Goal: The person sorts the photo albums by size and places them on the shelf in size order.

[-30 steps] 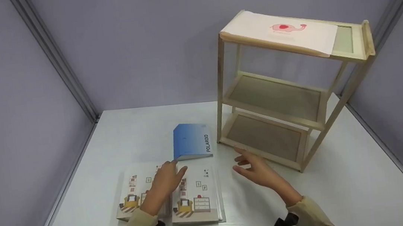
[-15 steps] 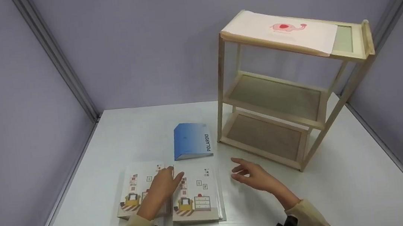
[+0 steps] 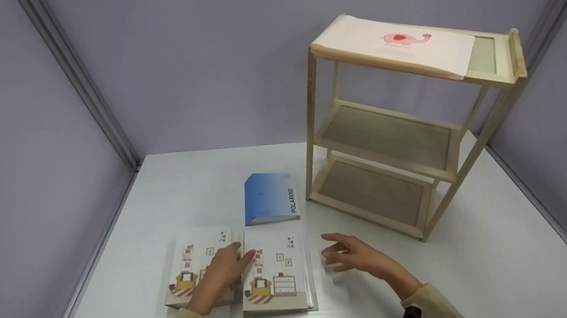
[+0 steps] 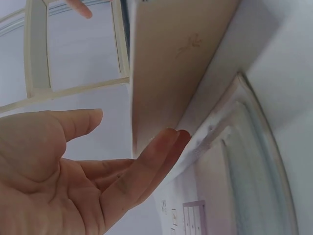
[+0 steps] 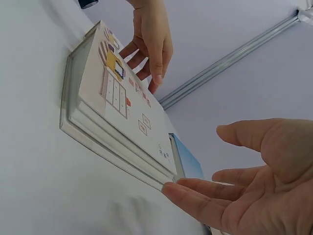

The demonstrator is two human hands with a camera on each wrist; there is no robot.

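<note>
Two photo albums with matching illustrated covers lie side by side: the left album and the right album. My left hand is over the gap between them, thumb apart from relaxed fingers. In the left wrist view its fingertips are close to the right album's pale spine; contact is unclear. My right hand hovers just right of that album, fingers loosely spread and holding nothing. In the right wrist view a fingertip appears near the album's corner. Beyond lies a blue album marked POLAROID.
A wooden three-tier shelf stands at the back right, close to the blue album. A sheet with a pink elephant covers most of its top. Grey walls enclose the white table.
My left hand has drawn back toward me along the gap between the albums. My right hand has come nearer and slightly left, away from the shelf. The albums look unmoved.
</note>
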